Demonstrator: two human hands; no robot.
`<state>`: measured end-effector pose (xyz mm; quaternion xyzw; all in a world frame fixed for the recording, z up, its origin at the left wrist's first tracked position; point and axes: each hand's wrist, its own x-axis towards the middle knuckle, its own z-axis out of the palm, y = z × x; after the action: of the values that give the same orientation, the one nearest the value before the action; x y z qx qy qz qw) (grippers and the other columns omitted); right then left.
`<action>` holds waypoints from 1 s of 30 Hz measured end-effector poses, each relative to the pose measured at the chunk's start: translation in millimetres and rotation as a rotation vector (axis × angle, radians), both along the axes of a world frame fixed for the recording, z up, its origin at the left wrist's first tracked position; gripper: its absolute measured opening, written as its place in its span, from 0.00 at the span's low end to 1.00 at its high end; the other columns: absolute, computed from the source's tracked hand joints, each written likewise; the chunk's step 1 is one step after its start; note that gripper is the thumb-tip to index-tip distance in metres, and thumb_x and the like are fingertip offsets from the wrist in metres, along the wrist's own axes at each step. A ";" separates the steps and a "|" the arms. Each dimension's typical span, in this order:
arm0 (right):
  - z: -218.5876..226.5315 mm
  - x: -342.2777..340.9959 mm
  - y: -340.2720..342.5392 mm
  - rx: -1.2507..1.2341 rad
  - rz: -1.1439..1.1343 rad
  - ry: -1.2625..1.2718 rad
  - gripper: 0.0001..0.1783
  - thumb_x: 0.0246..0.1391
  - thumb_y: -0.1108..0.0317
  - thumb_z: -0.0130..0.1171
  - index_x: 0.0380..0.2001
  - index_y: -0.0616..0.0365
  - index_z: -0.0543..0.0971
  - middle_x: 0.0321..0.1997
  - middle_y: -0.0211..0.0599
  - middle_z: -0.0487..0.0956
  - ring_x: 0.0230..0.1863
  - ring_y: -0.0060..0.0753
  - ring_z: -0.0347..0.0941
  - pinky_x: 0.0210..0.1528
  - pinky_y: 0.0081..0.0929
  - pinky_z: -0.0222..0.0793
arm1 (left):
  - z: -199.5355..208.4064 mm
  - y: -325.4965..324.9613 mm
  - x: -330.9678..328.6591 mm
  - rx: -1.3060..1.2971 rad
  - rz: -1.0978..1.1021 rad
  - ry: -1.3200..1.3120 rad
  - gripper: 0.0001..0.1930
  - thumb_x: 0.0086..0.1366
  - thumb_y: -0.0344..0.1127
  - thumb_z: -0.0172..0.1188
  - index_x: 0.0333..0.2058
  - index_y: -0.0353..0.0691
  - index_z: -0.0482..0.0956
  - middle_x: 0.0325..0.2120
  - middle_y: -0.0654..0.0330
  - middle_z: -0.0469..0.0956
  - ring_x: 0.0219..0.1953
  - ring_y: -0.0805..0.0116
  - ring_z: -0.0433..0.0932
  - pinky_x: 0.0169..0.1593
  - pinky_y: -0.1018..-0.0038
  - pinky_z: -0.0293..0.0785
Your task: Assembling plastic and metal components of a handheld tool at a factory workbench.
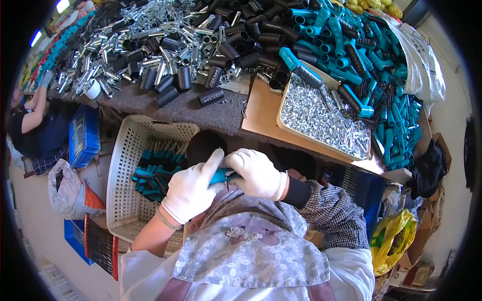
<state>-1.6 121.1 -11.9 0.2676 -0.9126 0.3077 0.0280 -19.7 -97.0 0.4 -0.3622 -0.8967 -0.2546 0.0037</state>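
In front of my apron, my left hand in a white glove is closed around a short teal plastic handle, its index finger stretched along the top. My right hand, gloved too, is closed with its fingertips at the handle's right end. Small dark bits show there, but the fingers hide what they pinch. Just left of my left hand, a cream slotted basket holds many teal-and-black handles. Beyond my hands, a shallow tray of small metal pieces bears a teal-and-black handle across its far side.
Black sleeves and shiny metal tubes heap the carpeted bench. Teal handles pile at the right. A blue crate and another person are at the left. A yellow bag lies at lower right.
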 end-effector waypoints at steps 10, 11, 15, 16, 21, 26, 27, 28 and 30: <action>-4.4 -6.6 6.0 0.118 0.233 0.588 0.18 0.46 0.64 0.58 0.43 0.56 0.77 0.42 0.35 0.76 0.43 0.36 0.74 0.47 0.33 0.71 | -18.9 0.9 -1.5 0.335 -0.008 -0.435 0.39 0.53 0.38 0.72 0.63 0.39 0.68 0.41 0.38 0.80 0.43 0.42 0.83 0.45 0.60 0.80; -4.1 -7.8 6.9 0.107 0.249 0.604 0.18 0.46 0.63 0.58 0.42 0.56 0.77 0.41 0.35 0.76 0.43 0.35 0.74 0.47 0.32 0.71 | -17.4 1.8 -1.8 0.335 -0.008 -0.438 0.39 0.53 0.38 0.72 0.63 0.39 0.68 0.41 0.38 0.80 0.43 0.42 0.83 0.45 0.60 0.80; -2.3 -9.7 4.9 0.123 0.292 0.663 0.19 0.45 0.62 0.58 0.42 0.57 0.77 0.41 0.34 0.76 0.42 0.35 0.74 0.45 0.32 0.72 | -15.3 -1.2 -0.1 0.350 -0.059 -0.606 0.36 0.54 0.37 0.72 0.60 0.34 0.69 0.42 0.43 0.81 0.40 0.52 0.84 0.47 0.65 0.79; -7.9 -9.9 6.5 0.130 0.311 0.662 0.19 0.45 0.62 0.58 0.42 0.57 0.77 0.40 0.34 0.76 0.41 0.35 0.74 0.44 0.32 0.72 | -18.7 -0.6 -2.0 0.331 -0.107 -0.762 0.35 0.54 0.37 0.72 0.58 0.32 0.70 0.42 0.46 0.81 0.38 0.56 0.84 0.47 0.67 0.79; -10.8 -12.1 12.4 0.176 0.296 0.581 0.16 0.46 0.60 0.59 0.39 0.52 0.77 0.39 0.32 0.77 0.40 0.34 0.74 0.42 0.31 0.72 | -9.8 9.7 7.1 0.776 -0.047 -1.703 0.24 0.60 0.28 0.64 0.54 0.38 0.68 0.29 0.66 0.70 0.21 0.82 0.66 0.22 0.81 0.61; -0.1 -3.8 17.7 -0.034 0.313 0.177 0.24 0.39 0.66 0.72 0.44 0.49 0.80 0.45 0.32 0.80 0.44 0.41 0.77 0.46 0.36 0.75 | -37.6 -3.4 0.8 0.405 -0.166 -0.701 0.43 0.55 0.37 0.72 0.66 0.31 0.60 0.48 0.45 0.80 0.48 0.58 0.82 0.54 0.69 0.76; -0.5 -2.5 19.9 -0.032 0.311 0.176 0.24 0.39 0.66 0.72 0.44 0.49 0.80 0.45 0.32 0.80 0.44 0.41 0.77 0.46 0.36 0.75 | -28.6 -3.8 3.6 0.382 -0.084 -0.634 0.40 0.56 0.39 0.72 0.64 0.35 0.64 0.47 0.42 0.80 0.47 0.53 0.84 0.49 0.65 0.79; -1.8 -0.7 21.8 -0.078 0.255 0.164 0.23 0.40 0.66 0.73 0.43 0.49 0.80 0.45 0.32 0.80 0.44 0.41 0.78 0.47 0.36 0.75 | -14.1 -1.8 4.7 0.380 -0.089 -0.634 0.40 0.56 0.39 0.72 0.64 0.35 0.64 0.47 0.42 0.80 0.47 0.53 0.84 0.49 0.65 0.79; -4.4 1.5 24.3 -0.144 0.165 0.146 0.22 0.40 0.67 0.75 0.42 0.50 0.81 0.47 0.34 0.81 0.46 0.43 0.79 0.47 0.36 0.76 | 8.1 2.6 3.3 0.106 0.070 -0.602 0.42 0.52 0.32 0.72 0.65 0.37 0.62 0.52 0.48 0.79 0.51 0.52 0.82 0.52 0.65 0.78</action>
<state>-0.1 145.4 -16.3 0.3609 -0.8585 0.3534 0.0883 -16.4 -94.4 8.5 -0.2384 -0.8549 -0.3967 -0.2344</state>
